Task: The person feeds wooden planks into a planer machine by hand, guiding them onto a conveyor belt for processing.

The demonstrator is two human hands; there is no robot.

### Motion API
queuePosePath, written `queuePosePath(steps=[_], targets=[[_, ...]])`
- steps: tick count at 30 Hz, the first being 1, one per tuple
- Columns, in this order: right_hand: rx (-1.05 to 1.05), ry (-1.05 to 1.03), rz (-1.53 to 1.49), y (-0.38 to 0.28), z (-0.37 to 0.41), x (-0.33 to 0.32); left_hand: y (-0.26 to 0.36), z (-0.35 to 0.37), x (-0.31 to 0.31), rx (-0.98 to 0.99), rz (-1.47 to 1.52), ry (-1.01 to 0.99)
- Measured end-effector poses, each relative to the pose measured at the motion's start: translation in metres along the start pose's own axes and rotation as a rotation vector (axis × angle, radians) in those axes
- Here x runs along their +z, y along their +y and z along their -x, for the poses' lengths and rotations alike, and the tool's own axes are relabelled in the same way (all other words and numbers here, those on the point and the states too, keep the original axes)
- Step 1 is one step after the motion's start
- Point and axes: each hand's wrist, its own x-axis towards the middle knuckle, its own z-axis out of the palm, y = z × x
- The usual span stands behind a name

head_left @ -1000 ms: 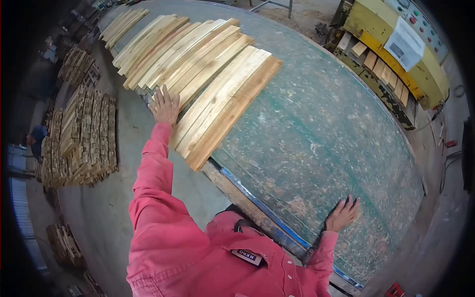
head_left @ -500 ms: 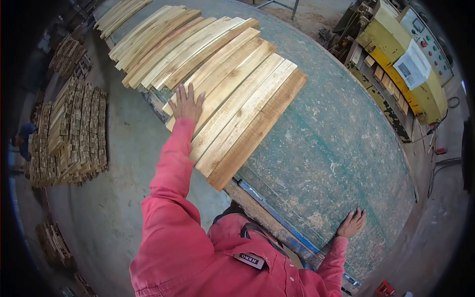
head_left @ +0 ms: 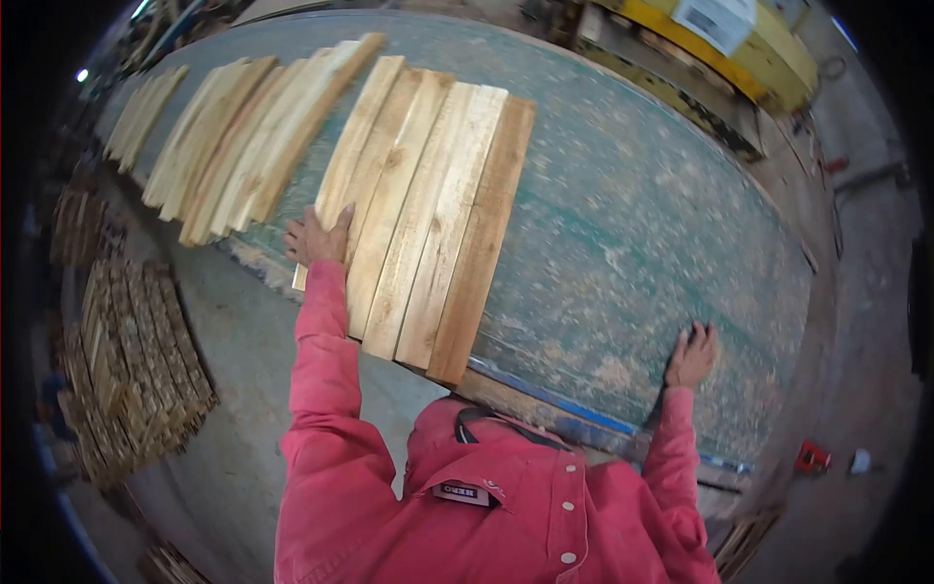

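A set of about five sawn boards (head_left: 428, 214) is lying side by side on the green tabletop (head_left: 632, 224), just left of the middle of the view. Their near ends are overhanging the tabletop's edge towards 6 o'clock. The wood is pale and rough-sawn. The board on the 3 o'clock side is darker and browner, and knots and grain streaks are showing on the lighter ones.

The left hand (head_left: 316, 238) is being pressed against the outer edge of the leftmost board near its lower end, at 9 o'clock from the set. The fingers are being kept together and the thumb is raised along the wood. Whether anything is being gripped cannot be told. The right hand (head_left: 691, 355) is being rested open on the bare tabletop at 4 o'clock, well apart from the boards and holding nothing.

By the look of it, this set is lying apart from the rest. A larger fan of boards (head_left: 233, 136) is lying at 10 o'clock with a gap between, and a further small lot (head_left: 141, 112) is lying beyond it.

Outward, stacks of cut wood (head_left: 126, 360) are standing on the floor (head_left: 233, 428) at 8 o'clock. A yellow machine (head_left: 720, 39) is standing at 1 o'clock.
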Motion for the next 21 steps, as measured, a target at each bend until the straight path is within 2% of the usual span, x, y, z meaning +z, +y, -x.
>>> queuePosePath(steps=[4,8,10,13,15,18,21], targets=[[0.000,0.018,-0.025,0.003,0.001,0.003,0.072,0.066,0.007,0.048,0.046,-0.009],[0.094,-0.066,-0.171,0.000,0.003,-0.002,0.151,0.145,0.017,0.160,0.076,-0.028],[0.200,-0.095,-0.360,-0.022,0.012,-0.010,0.187,0.186,0.023,0.228,0.122,-0.068],[0.100,-0.127,-0.419,-0.065,0.032,-0.037,0.224,0.239,0.021,0.307,0.152,-0.163],[0.066,-0.177,-0.383,-0.089,0.042,-0.046,0.235,0.258,0.026,0.321,0.145,-0.183],[0.129,-0.178,-0.475,-0.076,0.040,-0.042,0.239,0.273,0.027,0.366,0.174,-0.180],[0.098,-0.202,-0.384,-0.073,0.043,-0.042,0.231,0.273,0.034,0.438,0.182,-0.126]])
